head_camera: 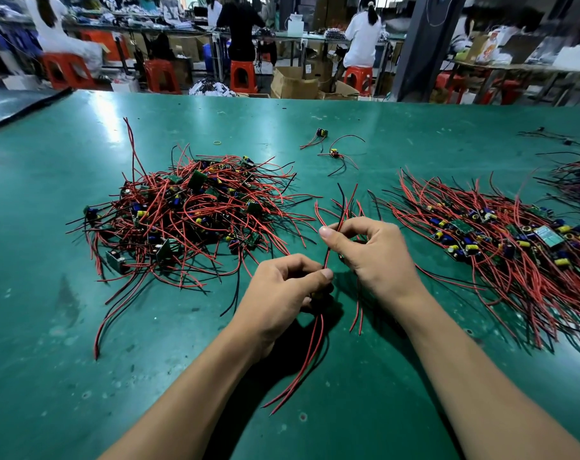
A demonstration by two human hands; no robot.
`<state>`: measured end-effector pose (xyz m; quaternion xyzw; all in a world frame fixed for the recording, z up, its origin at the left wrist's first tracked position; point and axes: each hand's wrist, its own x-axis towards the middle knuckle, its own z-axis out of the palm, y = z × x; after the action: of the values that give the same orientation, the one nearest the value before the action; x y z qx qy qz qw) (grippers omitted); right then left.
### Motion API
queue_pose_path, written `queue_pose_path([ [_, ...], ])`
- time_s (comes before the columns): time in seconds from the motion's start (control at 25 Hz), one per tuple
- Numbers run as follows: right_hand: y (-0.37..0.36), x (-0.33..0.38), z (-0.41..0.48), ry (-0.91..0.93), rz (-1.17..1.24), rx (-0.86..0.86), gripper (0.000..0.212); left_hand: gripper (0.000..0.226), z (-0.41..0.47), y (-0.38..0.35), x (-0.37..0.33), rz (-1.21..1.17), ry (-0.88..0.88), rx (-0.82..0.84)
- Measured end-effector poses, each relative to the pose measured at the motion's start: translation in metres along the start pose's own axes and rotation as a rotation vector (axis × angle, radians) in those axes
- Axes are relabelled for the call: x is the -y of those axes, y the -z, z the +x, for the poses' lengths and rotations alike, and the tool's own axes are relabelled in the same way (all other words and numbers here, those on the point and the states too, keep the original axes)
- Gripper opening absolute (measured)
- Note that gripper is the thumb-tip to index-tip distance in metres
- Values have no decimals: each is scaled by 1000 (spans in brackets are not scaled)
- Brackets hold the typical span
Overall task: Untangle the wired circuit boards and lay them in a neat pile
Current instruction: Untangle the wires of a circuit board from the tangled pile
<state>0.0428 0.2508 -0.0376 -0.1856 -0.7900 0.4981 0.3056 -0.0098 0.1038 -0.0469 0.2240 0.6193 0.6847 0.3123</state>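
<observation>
A: Risk at the grip: straining a solder joint or snapping a lead by pulling hard on the pinched leads (328, 254). Can't see the board, hidden behind fingers, so no telling what's hooked.

B: Agreed. Snag risk too: loose tails (315, 343) trailing nearward under the left hand (282, 287), close beside a second pair. Probably tightens the tangle if yanked, rather than freeing it.

A: Pose?

B: Left hand low and near, thumb and forefinger pinching the red/black leads. Right hand (371, 250) just beyond and higher, pinching the same strand between thumb and forefinger, other fingers curled. Both forearms in from the near edge of the counter (83, 360).

A: Further out?

B: Tangled heap (189, 210) to the left, wires in every direction, near enough to catch a swinging lead. Sorted pile (500, 240) to the right, leads combed roughly one way, just beside the right forearm; could get scuffed by a careless sweep. Two stray boards (321, 132) far centre, well apart from both piles.
</observation>
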Motion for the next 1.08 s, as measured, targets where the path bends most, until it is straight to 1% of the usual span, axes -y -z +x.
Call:
queue_pose_path([
  [0.16,3,-8,6,-13,-2,-119,17,18,-3,1,-1,76,-4,76],
  [0.24,4,-9,8,-20,2,-165,17,19,-5,2,-3,72,14,102],
  [0.32,5,-8,8,-22,42,-193,23,17,-5,3,-5,27,32,92],
  [0.4,5,-6,8,-70,154,-198,31,14,-4,3,-5,-23,43,71],
  [0.48,3,-1,8,-199,380,-180,31,12,-5,3,-4,-42,45,59],
  [0.56,4,6,7,-364,599,-139,29,11,-5,3,-3,-33,40,60],
  [0.68,7,15,8,-542,798,-68,35,13,-4,4,-3,-1,26,71],
  [0.76,9,18,9,-581,851,-40,36,13,-4,4,-2,30,11,80],
  [1.08,16,20,10,-621,991,20,41,11,-3,4,-3,30,15,54],
])
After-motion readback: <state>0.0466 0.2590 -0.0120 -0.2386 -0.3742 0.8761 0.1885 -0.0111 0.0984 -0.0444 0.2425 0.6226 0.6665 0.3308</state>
